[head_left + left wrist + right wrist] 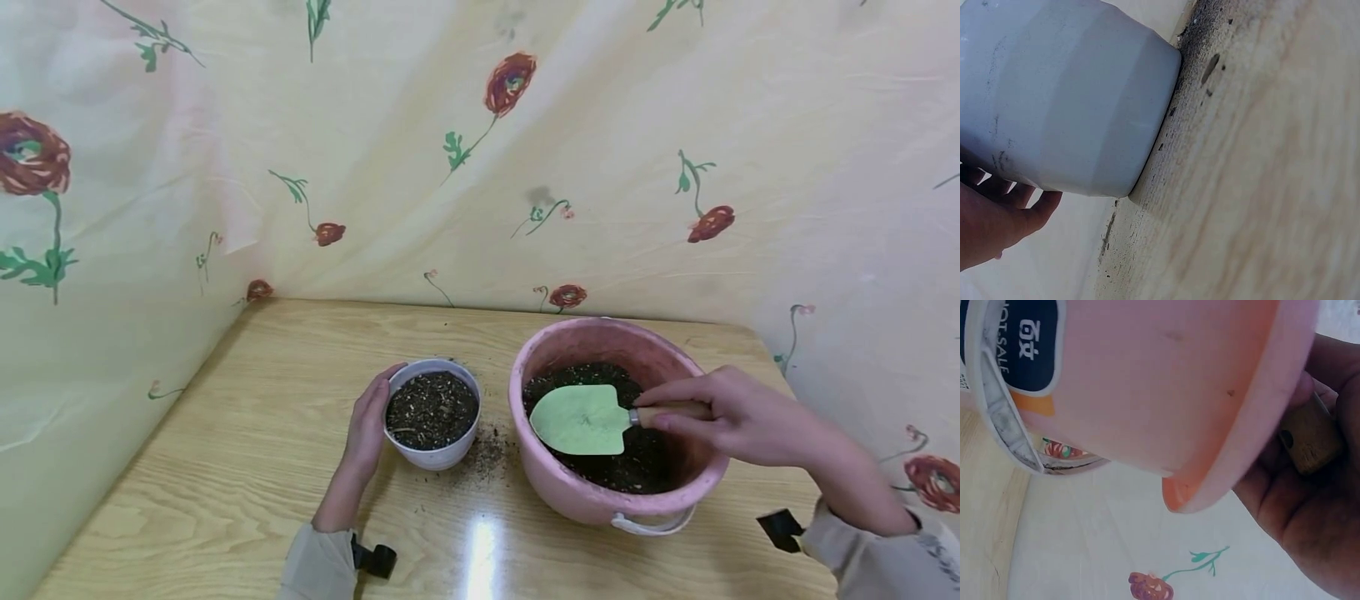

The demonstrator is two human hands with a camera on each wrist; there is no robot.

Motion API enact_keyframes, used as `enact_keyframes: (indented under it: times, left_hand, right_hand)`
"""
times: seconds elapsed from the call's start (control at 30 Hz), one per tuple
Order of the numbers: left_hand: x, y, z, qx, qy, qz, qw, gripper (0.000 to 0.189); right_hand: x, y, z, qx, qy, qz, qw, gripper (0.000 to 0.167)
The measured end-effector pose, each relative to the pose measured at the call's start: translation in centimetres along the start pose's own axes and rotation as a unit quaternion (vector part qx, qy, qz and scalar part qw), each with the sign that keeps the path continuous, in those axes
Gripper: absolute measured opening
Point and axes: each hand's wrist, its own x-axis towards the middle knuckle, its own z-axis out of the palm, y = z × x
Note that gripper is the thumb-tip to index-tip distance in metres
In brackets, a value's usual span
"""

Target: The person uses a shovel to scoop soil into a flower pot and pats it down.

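Observation:
In the head view a white flower pot (pixel 442 457), filled almost to the rim with dark soil (pixel 432 410), stands on the table. My left hand (pixel 366 425) holds it from the left side; in the left wrist view the fingers (pixel 1038 212) curve against its wall. My right hand (pixel 738 417) grips the wooden handle of a trowel (pixel 581 421), fingers wrapped round it. The pale green blade lies over the pink bucket (pixel 551 492), level above the dark soil inside, with no soil heaped on it. In the right wrist view the handle's end (pixel 1313 440) shows within the palm.
Spilled soil (pixel 489 454) is scattered on the wooden table (pixel 247 467) between pot and bucket. The bucket's white carrying handle (pixel 652 525) hangs at its near side. A flower-patterned cloth (pixel 390 167) hangs behind and at both sides.

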Motion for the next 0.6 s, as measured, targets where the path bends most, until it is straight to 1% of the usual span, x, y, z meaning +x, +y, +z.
enact_keyframes:
  times: [0.13,0.33,0.43,0.6]
  left_hand:
    - [0.0,0.0,0.0,-0.002,0.000,0.000,1.0000,0.049]
    - [-0.1,-0.2,0.0,-0.007,-0.001,0.004,1.0000,0.049]
    - [0.0,-0.2,0.0,-0.009,0.000,0.004,1.0000,0.049]
    - [0.0,-0.1,-0.1,-0.007,-0.002,0.001,1.0000,0.050]
  right_hand:
    - [0.2,0.2,0.5,-0.012,-0.002,0.003,0.9999,0.031]
    - [0.6,0.4,1.2,-0.023,-0.025,0.020,0.9992,0.022]
    - [0.8,0.4,1.6,-0.030,-0.033,0.027,0.9986,0.021]
    - [1.0,0.6,1.8,-0.037,-0.040,0.028,0.9981,0.020]
